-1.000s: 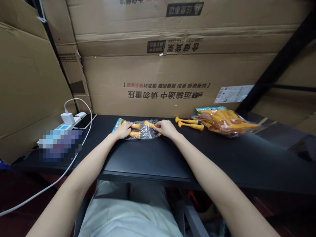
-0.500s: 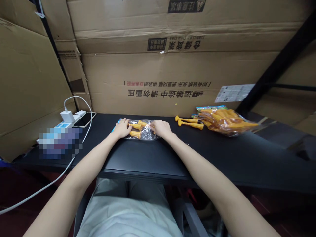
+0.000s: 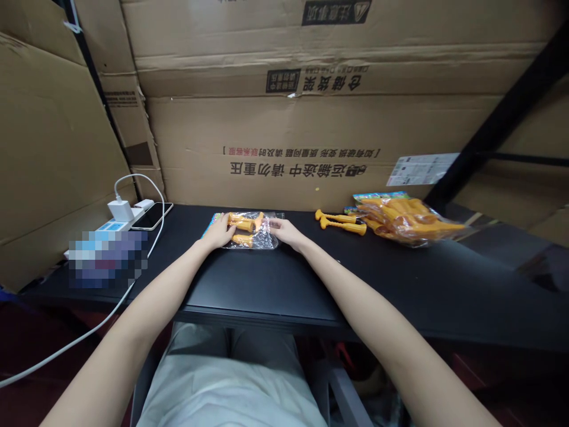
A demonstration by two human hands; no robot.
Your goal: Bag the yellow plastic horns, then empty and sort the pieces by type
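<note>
A clear plastic bag (image 3: 269, 242) with a colourful header card lies flat on the black desk. Inside are several orange plastic toy pieces (image 3: 242, 239) with flared ends. My left hand (image 3: 217, 232) grips the bag's card end, its thumb lying over the toys. At the opposite end, the fingers of my right hand (image 3: 285, 231) are pinched together by the tip of a crosswise orange piece (image 3: 259, 221). Plastic glare hides exactly how those fingertips hold it.
Two loose orange toy pieces (image 3: 341, 221) lie to the right, beside a pile of filled bags (image 3: 406, 218). A phone (image 3: 153, 216), a power strip (image 3: 114, 225) and a white cable (image 3: 159, 237) are at the left. Cardboard (image 3: 267, 124) walls the desk's back.
My right fingers have straightened from a curled grip at the bag's end. An orange piece now stands crosswise near them. The left hand has barely moved.
</note>
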